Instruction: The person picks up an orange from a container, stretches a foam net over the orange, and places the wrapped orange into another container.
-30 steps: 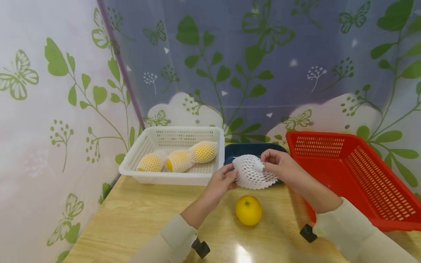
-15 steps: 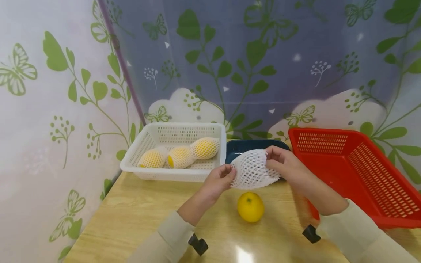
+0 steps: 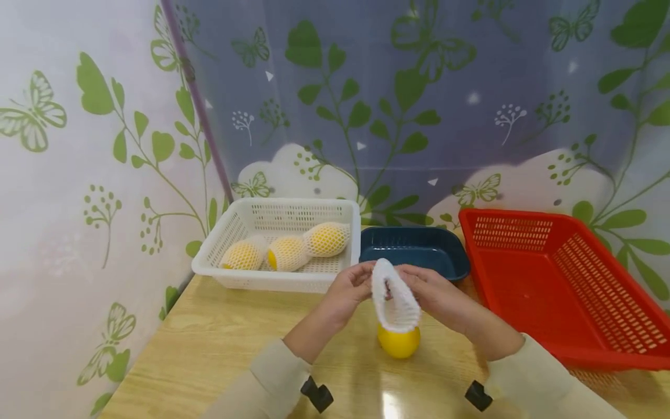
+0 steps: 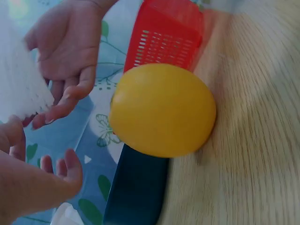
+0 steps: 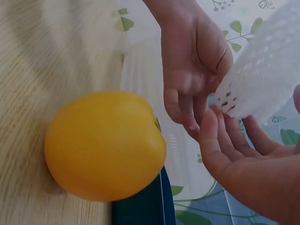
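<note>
A white foam net sleeve [image 3: 395, 302] is held up in front of me, its mouth spread into a long opening. My left hand [image 3: 344, 295] pinches it on one side and my right hand [image 3: 439, 295] on the other. Just below, a round yellow fruit [image 3: 399, 344] sits on the wooden table, its top overlapped by the sleeve in the head view. From the left wrist, the fruit [image 4: 161, 110] shows beside both hands, with the sleeve [image 4: 21, 70] at the left edge. The right wrist view shows the sleeve's [image 5: 262, 70] meshed end between the fingertips.
A white basket [image 3: 272, 283] at the back left holds three yellow fruits [image 3: 327, 240] in foam nets. Beside it stands a dark blue tray [image 3: 419, 251]. On the right is a large red basket [image 3: 528, 285]. A patterned curtain [image 3: 324, 105] hangs behind the table [image 3: 225, 349].
The sleeve has turned from lying sideways to mouth toward me and come down over the fruit. My right hand has moved left, closer to my left hand. The blue tray is more exposed.
</note>
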`<state>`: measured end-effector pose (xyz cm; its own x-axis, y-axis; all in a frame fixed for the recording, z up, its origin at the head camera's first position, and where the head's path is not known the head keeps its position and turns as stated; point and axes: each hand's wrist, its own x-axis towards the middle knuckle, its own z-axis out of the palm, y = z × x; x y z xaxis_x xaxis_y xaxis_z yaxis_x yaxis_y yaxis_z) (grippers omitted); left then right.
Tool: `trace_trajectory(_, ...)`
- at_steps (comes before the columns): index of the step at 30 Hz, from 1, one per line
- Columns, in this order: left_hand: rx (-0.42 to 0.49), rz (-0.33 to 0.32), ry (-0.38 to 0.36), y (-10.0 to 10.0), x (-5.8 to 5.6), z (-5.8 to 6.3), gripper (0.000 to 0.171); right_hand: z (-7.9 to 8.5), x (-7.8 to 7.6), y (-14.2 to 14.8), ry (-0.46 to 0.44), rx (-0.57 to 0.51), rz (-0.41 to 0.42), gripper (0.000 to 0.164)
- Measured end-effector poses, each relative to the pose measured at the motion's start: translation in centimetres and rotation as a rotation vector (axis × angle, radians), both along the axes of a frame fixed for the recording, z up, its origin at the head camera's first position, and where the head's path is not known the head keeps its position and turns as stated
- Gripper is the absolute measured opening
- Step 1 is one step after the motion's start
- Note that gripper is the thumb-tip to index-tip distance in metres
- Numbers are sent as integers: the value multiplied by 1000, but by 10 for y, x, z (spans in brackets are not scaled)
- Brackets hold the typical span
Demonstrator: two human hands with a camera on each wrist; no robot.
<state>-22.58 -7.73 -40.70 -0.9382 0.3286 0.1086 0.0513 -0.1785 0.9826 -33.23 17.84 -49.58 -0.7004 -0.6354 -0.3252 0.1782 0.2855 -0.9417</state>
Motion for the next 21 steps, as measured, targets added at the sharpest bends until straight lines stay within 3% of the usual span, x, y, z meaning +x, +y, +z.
trace_trajectory(1,-54,42,30,1,0,-1,16,13,18,-14,46,-125,-33,43)
trace_trajectory(2,-101,79,58,1,0,-1,18,38,52,-27,230,-166,-87,46)
trace_trajectory(4,-172,129,113,1,1,-2,19,83,88,-46,259,-175,-138,48)
trace_trajectory(6,-177,130,126,1,3,-1,21,118,116,-58,264,-134,-228,47)
trace_trajectory(9,-145,74,110,0,6,1,28,131,128,-63,256,-84,-301,41)
trace_trajectory(14,-45,11,46,-1,11,3,27,128,126,-58,284,-83,-379,37)
trace_trajectory(18,34,0,-55,1,11,2,20,123,123,-53,244,-124,-488,30)
trace_trajectory(21,92,-15,-151,3,9,1,10,120,123,-49,196,-187,-516,18)
